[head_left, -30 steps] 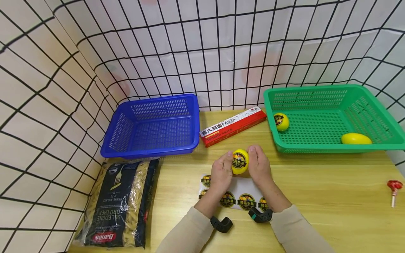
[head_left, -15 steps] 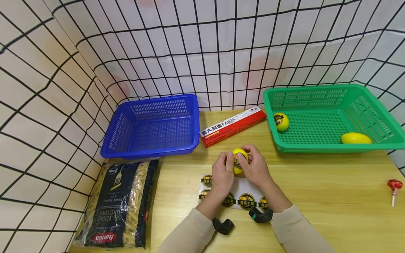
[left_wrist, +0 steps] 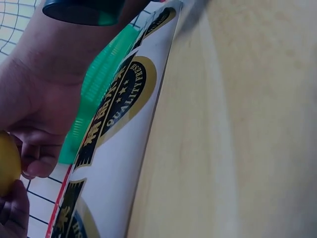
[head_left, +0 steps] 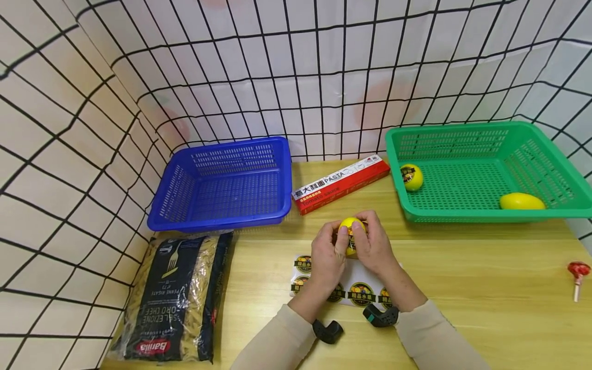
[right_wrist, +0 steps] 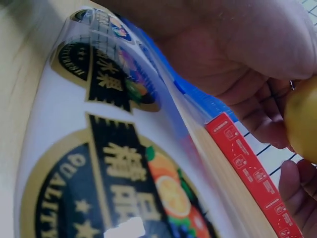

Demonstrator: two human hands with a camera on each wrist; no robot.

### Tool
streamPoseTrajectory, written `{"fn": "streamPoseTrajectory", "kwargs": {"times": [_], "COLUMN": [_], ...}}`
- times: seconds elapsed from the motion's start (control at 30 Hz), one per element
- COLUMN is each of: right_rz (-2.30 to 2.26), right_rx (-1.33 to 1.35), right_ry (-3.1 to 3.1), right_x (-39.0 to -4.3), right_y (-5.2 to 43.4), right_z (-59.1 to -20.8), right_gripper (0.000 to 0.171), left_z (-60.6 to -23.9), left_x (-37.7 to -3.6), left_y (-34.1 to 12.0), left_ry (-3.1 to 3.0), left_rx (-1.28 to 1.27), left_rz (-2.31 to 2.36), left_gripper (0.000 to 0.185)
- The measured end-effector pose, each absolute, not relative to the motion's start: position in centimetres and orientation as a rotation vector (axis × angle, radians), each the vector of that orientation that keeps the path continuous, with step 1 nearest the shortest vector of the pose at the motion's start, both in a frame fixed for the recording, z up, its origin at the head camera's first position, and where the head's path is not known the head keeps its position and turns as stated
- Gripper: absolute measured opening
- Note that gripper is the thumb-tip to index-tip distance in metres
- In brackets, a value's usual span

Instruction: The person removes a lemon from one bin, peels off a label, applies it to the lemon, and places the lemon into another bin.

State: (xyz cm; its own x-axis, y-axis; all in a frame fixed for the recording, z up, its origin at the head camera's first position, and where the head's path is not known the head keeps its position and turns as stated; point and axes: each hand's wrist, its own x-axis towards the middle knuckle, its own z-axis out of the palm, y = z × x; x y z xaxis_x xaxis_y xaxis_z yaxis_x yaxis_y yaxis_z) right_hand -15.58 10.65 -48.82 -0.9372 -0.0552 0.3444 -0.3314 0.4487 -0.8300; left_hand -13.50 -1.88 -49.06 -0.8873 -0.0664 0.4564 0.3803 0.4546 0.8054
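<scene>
Both hands meet around a yellow lemon above the middle of the table. My left hand grips its left side, while my right hand holds the right side. Both thumbs press on the face bearing a black and gold round sticker, partly covering it. In the right wrist view the lemon shows at the right edge between fingers. Under the hands lies a white sheet of round fruit stickers, overlapped by the wrists in the head view.
Behind the hands lies a red pasta box. A blue basket stands at back left. The green basket at back right holds a stickered lemon and another yellow fruit. A penne bag is left, a lollipop right.
The right thumb, then the left, has come onto the front of the lemon, over its sticker. The lemon stays in about the same place; baskets and packages have not moved.
</scene>
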Motion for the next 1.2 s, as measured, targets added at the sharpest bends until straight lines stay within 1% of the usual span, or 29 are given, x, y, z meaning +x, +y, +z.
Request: {"fn": "streamPoseTrajectory", "kwargs": {"times": [0.17,0.37,0.47,0.67,0.9,1.1,1.2], "right_rz": [1.4,1.308,1.306,1.36,1.444,1.58,1.667], "right_rx": [0.387,0.484,0.477,0.434,0.329,0.214,0.2], "right_ry": [-2.352,-2.277,-2.257,-2.273,-2.372,-2.579,-2.621], "right_x": [-15.6,-15.8,-15.8,-15.5,-15.4,-15.7,-15.9], "right_y": [10.4,9.9,9.9,10.0,10.4,11.4,11.7], "right_z": [-49.4,-50.1,-50.3,-50.1,-49.1,-48.0,-47.8], "right_gripper": [0.02,0.015,0.015,0.02,0.026,0.038,0.037], "left_z": [-49.2,-49.2,-49.2,-49.0,-48.5,-48.2,-48.1], "left_x": [-13.5,-13.4,-13.5,-13.6,-13.9,-14.4,-14.4], "left_y": [-1.9,-1.9,-1.9,-1.8,-2.5,-3.4,-3.7], "left_ry": [-2.3,-2.334,-2.339,-2.358,-2.375,-2.466,-2.49], "left_rx": [-0.238,-0.142,-0.131,-0.132,-0.07,-0.129,-0.144], "left_rz": [-1.578,-1.706,-1.693,-1.688,-1.811,-1.996,-2.012], "left_gripper": [0.032,0.029,0.027,0.029,0.034,0.038,0.04]}}
